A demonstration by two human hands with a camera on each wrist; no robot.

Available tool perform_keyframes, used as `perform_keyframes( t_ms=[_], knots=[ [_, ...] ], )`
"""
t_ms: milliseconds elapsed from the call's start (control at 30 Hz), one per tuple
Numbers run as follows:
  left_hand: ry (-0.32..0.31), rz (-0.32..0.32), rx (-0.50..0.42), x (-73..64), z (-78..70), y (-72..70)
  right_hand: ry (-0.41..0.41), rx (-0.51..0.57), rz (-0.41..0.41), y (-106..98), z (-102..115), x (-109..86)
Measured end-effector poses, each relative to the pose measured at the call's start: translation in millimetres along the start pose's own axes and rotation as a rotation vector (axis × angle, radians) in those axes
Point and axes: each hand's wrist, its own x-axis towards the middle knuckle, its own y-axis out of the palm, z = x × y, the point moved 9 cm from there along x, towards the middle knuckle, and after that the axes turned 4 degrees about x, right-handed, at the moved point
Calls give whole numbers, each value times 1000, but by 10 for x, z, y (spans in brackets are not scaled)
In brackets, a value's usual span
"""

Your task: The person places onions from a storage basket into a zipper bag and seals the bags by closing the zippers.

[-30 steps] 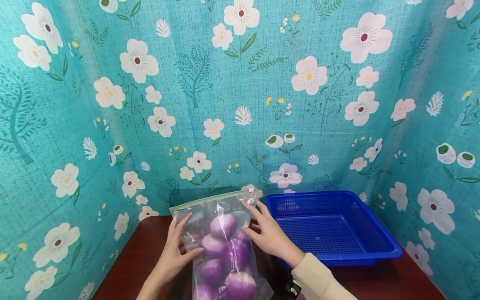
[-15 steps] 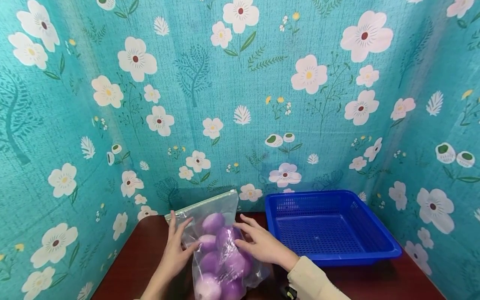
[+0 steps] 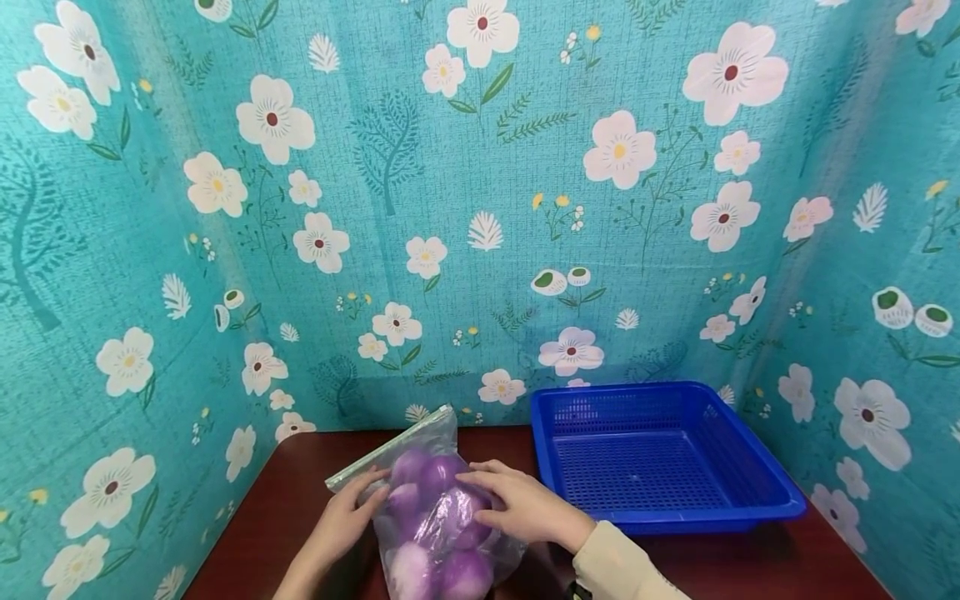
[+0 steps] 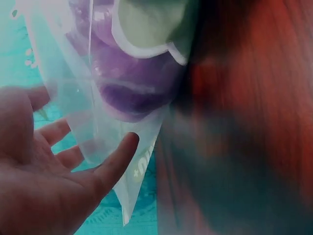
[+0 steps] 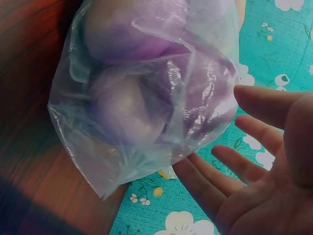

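Observation:
A clear zip bag packed with several round purple-and-white things, much like turnips or onions, stands on the table between my hands. Its zip strip slants down to the left at the top. My left hand is at the bag's left side. In the left wrist view its thumb lies near the bag's corner, and the other fingers show beyond the plastic. From the right, my right hand touches the bag. Its fingers look spread and nearly straight in the right wrist view, with the fingertips along the bag's side.
To the right, a blue plastic basket with a perforated bottom stands on the dark red-brown table. Teal flowered cloth hangs behind the table and along both sides. A dark item shows beside the right sleeve.
The bag's top has dropped lower and tilted down to the left. My right hand has moved from the upper right corner down to the bag's side. The left hand has come down slightly.

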Motion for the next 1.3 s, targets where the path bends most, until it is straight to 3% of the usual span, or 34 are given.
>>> perform_keyframes(
  t_ms=[567, 967, 1300],
  knots=[
    [-101, 156, 87, -58, 224, 192, -33, -58, 27, 177, 4, -7],
    [-151, 174, 162, -54, 267, 205, -7, -38, 58, 195, -22, -12],
    [-133, 161, 188, -35, 279, 192, -10, -27, 74, 178, -34, 7]
  ],
)
